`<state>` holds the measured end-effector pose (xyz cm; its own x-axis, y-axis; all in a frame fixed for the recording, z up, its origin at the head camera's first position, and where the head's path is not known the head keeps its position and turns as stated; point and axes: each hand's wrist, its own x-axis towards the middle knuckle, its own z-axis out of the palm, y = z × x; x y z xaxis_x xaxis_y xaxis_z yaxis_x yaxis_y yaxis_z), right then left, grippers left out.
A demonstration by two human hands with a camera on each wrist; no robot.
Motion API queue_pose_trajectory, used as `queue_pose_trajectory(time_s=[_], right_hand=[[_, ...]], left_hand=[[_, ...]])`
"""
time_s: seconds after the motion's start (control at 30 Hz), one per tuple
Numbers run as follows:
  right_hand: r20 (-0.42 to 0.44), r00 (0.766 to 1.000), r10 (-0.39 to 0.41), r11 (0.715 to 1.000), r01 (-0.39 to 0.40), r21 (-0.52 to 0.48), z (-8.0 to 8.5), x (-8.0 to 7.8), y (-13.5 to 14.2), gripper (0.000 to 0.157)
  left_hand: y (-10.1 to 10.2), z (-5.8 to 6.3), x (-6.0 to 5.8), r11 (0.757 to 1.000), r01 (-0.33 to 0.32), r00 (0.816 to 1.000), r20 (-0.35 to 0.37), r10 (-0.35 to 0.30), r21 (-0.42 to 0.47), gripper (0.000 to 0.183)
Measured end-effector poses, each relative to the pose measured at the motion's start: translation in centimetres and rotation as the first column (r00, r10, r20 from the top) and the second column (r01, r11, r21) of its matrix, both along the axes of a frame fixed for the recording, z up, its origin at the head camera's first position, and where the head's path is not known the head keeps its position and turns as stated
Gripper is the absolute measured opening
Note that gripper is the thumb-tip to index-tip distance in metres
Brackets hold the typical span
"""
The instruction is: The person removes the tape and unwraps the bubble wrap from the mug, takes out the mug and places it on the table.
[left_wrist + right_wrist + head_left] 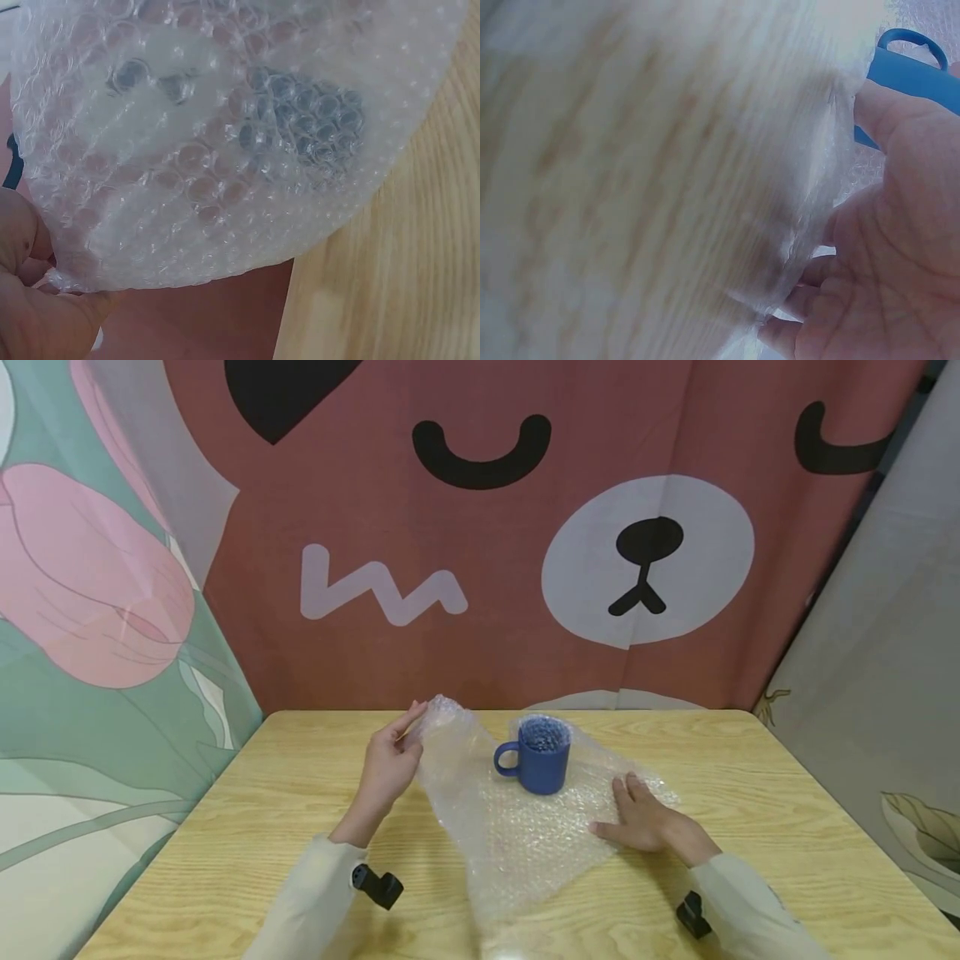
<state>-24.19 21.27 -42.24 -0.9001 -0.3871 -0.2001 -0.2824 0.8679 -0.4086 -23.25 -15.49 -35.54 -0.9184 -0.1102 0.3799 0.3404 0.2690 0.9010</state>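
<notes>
Mug [544, 771] upright, long axis vertical, handle left, on clear bubbly wrap [525, 852] over wood-grain table [292, 785]; smooth blue cylinder. Left hand [391, 764] pinches wrap corner; right hand [647, 818], fingers spread, touches wrap.

You're working at a bench [300, 793] showing pale yellow wood grain and rounded far corners. A clear bubble-wrap sheet [532, 839] is lying directly on it, roughly mid-bench, near end pointing toward you. Its far-left corner is standing raised off the wood. The blue mug [545, 770] is sitting upright on the wrap.
</notes>
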Motion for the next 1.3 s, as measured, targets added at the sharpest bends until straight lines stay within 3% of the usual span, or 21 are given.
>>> queue_pose_trajectory(time_s=[0.17,0.53,0.77,1.3], right_hand=[[-0.002,1.000,-0.003,1.000,0.003,-0.001,-0.1,0.0,0.0,0.098],[0.008,1.000,0.012,1.000,-0.012,-0.018,0.1,0.0,0.1,0.098],[0.014,1.000,0.015,1.000,-0.016,0.005,0.1,-0.1,0.1,0.098],[0.016,1.000,0.009,0.999,-0.009,0.031,0.2,-0.1,0.0,0.097]], left_hand=[[-0.6,-0.3,0.2,0.999,0.020,0.999,0.038,-0.022,0.048,0.051],[-1.6,-1.0,0.5,0.997,-0.068,0.997,0.051,0.066,0.042,0.039],[-2.1,-1.2,0.5,0.989,-0.050,0.996,0.085,0.038,0.139,0.037],[-3.8,-1.5,1.2,0.979,-0.054,0.979,0.202,0.013,0.197,0.043]])
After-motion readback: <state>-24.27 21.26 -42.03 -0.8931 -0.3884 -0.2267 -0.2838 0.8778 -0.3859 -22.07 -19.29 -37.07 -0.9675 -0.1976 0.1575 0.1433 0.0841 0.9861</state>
